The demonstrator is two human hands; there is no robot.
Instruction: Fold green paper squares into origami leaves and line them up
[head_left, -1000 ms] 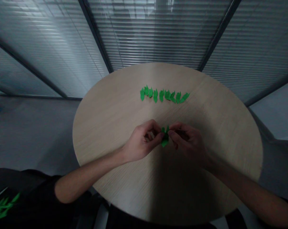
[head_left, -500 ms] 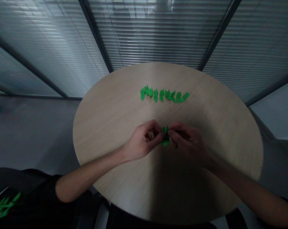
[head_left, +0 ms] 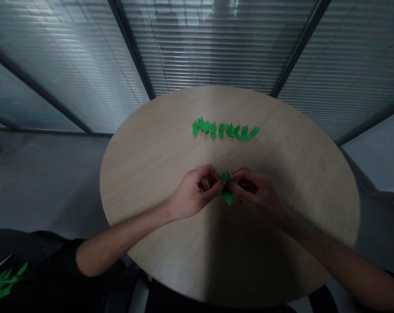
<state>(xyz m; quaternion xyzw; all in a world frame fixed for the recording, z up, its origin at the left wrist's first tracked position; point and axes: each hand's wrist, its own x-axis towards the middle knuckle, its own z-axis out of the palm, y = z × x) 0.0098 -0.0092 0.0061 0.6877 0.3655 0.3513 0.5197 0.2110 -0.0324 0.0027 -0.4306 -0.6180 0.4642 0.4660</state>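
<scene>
Left hand [head_left: 197, 191] and right hand [head_left: 254, 193] pinch a green paper leaf bundle [head_left: 227, 188] together, near the middle of the round wooden table [head_left: 151, 174]. Row of green paper leaves [head_left: 225, 130] lies on the table's far half.

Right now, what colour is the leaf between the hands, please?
The leaf is bright green, seen best in the head view.

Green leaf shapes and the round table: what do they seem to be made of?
The green leaf shapes look like matte cut paper or thin card: flat, crisp-edged, without shine. The round tabletop looks like pale wood veneer or wood-grain laminate, satin-finished with fine straight grain; the look doesn't settle which.
</scene>
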